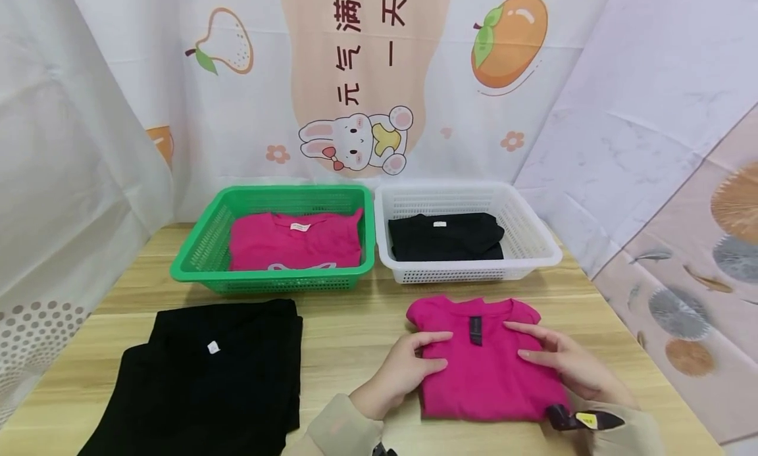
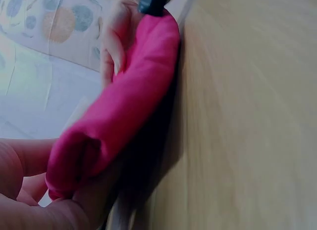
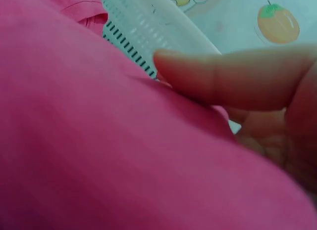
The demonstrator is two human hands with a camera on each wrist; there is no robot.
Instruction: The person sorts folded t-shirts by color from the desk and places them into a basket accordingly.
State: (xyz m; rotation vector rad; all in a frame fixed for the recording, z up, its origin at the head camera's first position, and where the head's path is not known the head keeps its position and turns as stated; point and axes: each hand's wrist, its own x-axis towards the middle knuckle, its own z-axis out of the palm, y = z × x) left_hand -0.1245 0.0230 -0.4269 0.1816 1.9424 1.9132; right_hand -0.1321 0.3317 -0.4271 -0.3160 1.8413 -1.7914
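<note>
A folded pink shirt point(image 1: 482, 377) with a dark neck label lies toward the front right of the wooden table, its collar pointing at the baskets. My left hand point(image 1: 408, 367) grips its left side, with fingers on both faces of the folded edge in the left wrist view. On the opposite side my right hand point(image 1: 571, 360) holds the shirt, and in the right wrist view a digit point(image 3: 223, 79) lies over the cloth while the rest of that hand is partly hidden behind it. The near folded edge looks raised off the table point(image 2: 247, 116) in the left wrist view.
A green basket point(image 1: 272, 286) holding a pink garment point(image 1: 296, 242) stands at the back left. Beside it, a white basket point(image 1: 474, 272) holds a black garment point(image 1: 447, 239). Black folded clothing point(image 1: 207, 390) lies front left. A printed curtain point(image 1: 249, 133) hangs behind the baskets.
</note>
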